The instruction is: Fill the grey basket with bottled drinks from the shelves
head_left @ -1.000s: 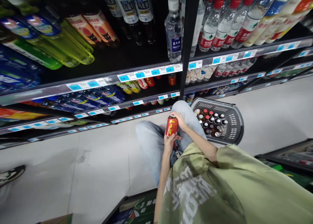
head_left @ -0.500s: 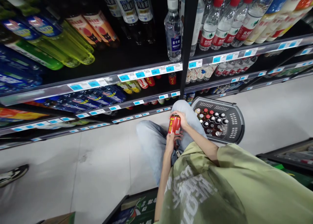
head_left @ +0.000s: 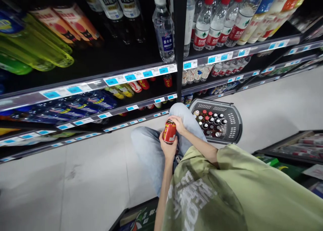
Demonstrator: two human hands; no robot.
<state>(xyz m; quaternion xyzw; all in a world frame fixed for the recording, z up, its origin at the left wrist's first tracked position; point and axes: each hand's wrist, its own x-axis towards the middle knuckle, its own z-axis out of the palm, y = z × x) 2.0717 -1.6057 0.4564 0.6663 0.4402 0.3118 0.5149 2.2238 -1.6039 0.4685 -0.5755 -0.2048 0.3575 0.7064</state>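
A red drink can (head_left: 169, 132) with yellow lettering is held above my bent knees, tilted a little. My left hand (head_left: 168, 148) wraps around its lower part from below and the left. At the can's upper right, my right hand (head_left: 178, 124) has its fingers closed on the top and side. Part of the label is covered by fingers. Several bottles with red, white and black caps stand in the grey basket (head_left: 236, 125) beside my right knee.
Shelves of drinks rise ahead, with a price rail (head_left: 141, 74) along the edge. A clear water bottle (head_left: 164, 29) stands next to the black post (head_left: 179, 46). Another red can (head_left: 167, 80) is on the shelf below. Green boxes (head_left: 145, 217) are behind me.
The can has turned in my hands, so its lettering sits further left, and my left hand grips around its side. The view has shifted right; a shoe at far left is gone from view.
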